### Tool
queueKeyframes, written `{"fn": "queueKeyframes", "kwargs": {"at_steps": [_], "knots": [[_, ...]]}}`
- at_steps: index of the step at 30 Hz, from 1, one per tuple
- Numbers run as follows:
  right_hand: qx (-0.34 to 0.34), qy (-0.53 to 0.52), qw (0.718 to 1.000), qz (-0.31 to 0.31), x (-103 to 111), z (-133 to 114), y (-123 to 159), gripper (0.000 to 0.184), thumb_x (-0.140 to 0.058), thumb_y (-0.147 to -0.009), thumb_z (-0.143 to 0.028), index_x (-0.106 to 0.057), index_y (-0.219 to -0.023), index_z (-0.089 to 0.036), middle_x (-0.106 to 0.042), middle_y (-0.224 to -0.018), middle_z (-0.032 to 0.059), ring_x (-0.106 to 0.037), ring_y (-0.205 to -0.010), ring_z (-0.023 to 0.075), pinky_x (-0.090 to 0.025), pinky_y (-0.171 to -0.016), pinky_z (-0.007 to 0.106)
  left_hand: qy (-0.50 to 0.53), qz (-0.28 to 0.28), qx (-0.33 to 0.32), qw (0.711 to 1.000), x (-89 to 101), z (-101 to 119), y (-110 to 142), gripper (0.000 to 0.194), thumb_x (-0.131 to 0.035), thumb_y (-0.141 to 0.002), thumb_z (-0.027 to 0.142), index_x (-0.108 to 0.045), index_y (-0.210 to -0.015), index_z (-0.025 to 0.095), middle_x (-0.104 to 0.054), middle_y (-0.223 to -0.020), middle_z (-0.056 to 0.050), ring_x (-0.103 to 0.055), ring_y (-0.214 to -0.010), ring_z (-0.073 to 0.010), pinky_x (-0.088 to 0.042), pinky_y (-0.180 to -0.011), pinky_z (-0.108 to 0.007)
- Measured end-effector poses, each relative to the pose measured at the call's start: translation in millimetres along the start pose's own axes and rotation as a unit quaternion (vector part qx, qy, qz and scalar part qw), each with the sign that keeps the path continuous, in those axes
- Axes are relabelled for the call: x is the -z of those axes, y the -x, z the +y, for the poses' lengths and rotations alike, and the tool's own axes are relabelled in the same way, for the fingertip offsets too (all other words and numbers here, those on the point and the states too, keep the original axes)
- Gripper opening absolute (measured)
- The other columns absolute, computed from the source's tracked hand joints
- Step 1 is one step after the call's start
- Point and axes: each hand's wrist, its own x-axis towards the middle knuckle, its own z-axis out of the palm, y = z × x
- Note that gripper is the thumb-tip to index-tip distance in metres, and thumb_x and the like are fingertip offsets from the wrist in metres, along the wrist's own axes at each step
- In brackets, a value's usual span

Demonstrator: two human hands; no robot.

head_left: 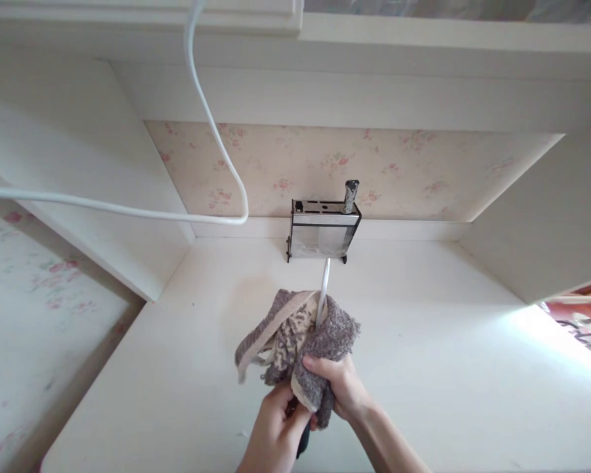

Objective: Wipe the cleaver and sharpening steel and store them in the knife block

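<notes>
My left hand point(274, 420) is closed low around the black handle of a knife, beside the lower folds of a cloth. The narrow pale blade point(324, 289) points away from me and sticks out beyond the cloth. My right hand point(343, 387) grips the grey-brown towelling cloth point(331, 334), thumb on top, with the fabric bunched around the lower blade. A lighter, patterned part of the cloth and its beige edge hang to the left. Most of the handle and the lower blade are hidden by the cloth and fingers.
A knife block point(324, 240) with a clear front and one worn dark handle point(350, 196) stands at the back of the white countertop point(438, 355). A white cable point(211, 125) hangs at upper left. White panels flank the flowered wall point(295, 161); a cabinet point(138, 16) overhangs.
</notes>
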Motion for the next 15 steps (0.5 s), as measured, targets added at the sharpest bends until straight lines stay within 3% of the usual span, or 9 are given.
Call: {"fn": "queueKeyframes", "kwargs": {"at_steps": [3, 5, 8, 10, 11, 13, 15], "knots": [[0.047, -0.029, 0.998, 0.009, -0.2, -14.6, 1.1, 0.035, -0.082, -0.061, -0.027, -0.068, -0.09, -0.012, -0.073, -0.084, 0.0107, -0.07, -0.08, 0.0271, -0.058, -0.073, 0.037, -0.083, -0.03, -0.05, 0.995, 12.0, 20.7, 12.1, 0.026, -0.065, -0.08, 0.044, -0.074, -0.072, 0.021, -0.071, -0.082, -0.011, -0.064, -0.077, -0.0241, -0.048, -0.069, -0.029], [0.029, -0.048, 0.998, -0.007, 4.3, -27.5, 2.4, 0.039, -0.08, -0.061, -0.028, -0.068, -0.095, -0.013, -0.074, -0.091, 0.0117, -0.07, -0.088, 0.0295, -0.057, -0.081, 0.04, -0.079, -0.025, -0.057, 0.995, 35.2, 35.2, 20.2, 0.026, -0.067, -0.078, 0.045, -0.076, -0.072, 0.022, -0.07, -0.074, -0.009, -0.063, -0.068, -0.0228, -0.048, -0.064, -0.029], [-0.049, -0.062, 0.996, -0.041, 13.4, -40.3, 4.3, 0.042, -0.08, -0.056, -0.032, -0.069, -0.092, -0.011, -0.074, -0.088, 0.0138, -0.071, -0.082, 0.0306, -0.057, -0.077, 0.041, 0.009, 0.102, -0.054, 0.993, 81.3, 50.5, 13.2, 0.027, -0.065, -0.081, 0.044, -0.075, -0.083, 0.019, -0.063, -0.063, -0.003, -0.053, -0.048, -0.0143, -0.043, -0.053, -0.028], [-0.085, -0.067, 0.992, -0.071, 15.4, -41.9, 4.9, 0.042, -0.08, -0.054, -0.034, -0.069, -0.088, -0.011, -0.074, -0.086, 0.0144, -0.071, -0.08, 0.0312, -0.057, -0.075, 0.042, 0.07, 0.17, -0.097, 0.978, 103.7, 54.6, -7.9, 0.025, -0.07, -0.078, 0.04, -0.072, -0.09, 0.019, -0.062, -0.066, -0.001, -0.053, -0.054, -0.0122, -0.042, -0.053, -0.025], [-0.093, -0.068, 0.99, -0.085, 14.1, -41.0, 5.0, 0.041, -0.08, -0.054, -0.035, -0.069, -0.086, -0.011, -0.074, -0.084, 0.0147, -0.071, -0.08, 0.0315, -0.057, -0.074, 0.042, 0.109, 0.17, -0.114, 0.973, 108.8, 54.8, -21.0, 0.026, -0.074, -0.075, 0.039, -0.071, -0.093, 0.02, -0.065, -0.073, -0.001, -0.057, -0.062, -0.0128, -0.046, -0.059, -0.024], [-0.096, -0.065, 0.988, -0.106, 6.9, -37.5, 4.2, 0.04, -0.08, -0.053, -0.035, -0.069, -0.082, -0.011, -0.073, -0.079, 0.0146, -0.071, -0.079, 0.0317, -0.056, -0.073, 0.041, 0.179, 0.078, -0.09, 0.977, 106.2, 51.6, -44.7, 0.035, -0.075, -0.073, 0.044, -0.07, -0.1, 0.022, -0.068, -0.095, -0.005, -0.063, -0.085, -0.0184, -0.051, -0.072, -0.029], [-0.088, -0.062, 0.987, -0.119, -3.2, -33.5, 2.4, 0.04, -0.081, -0.053, -0.032, -0.069, -0.084, -0.01, -0.073, -0.079, 0.0134, -0.07, -0.079, 0.0302, -0.056, -0.074, 0.041, 0.189, 0.003, -0.039, 0.981, 91.0, 43.8, -57.4, 0.044, -0.08, -0.066, 0.045, -0.071, -0.102, 0.021, -0.07, -0.101, -0.007, -0.064, -0.095, -0.0244, -0.053, -0.08, -0.035]]}}
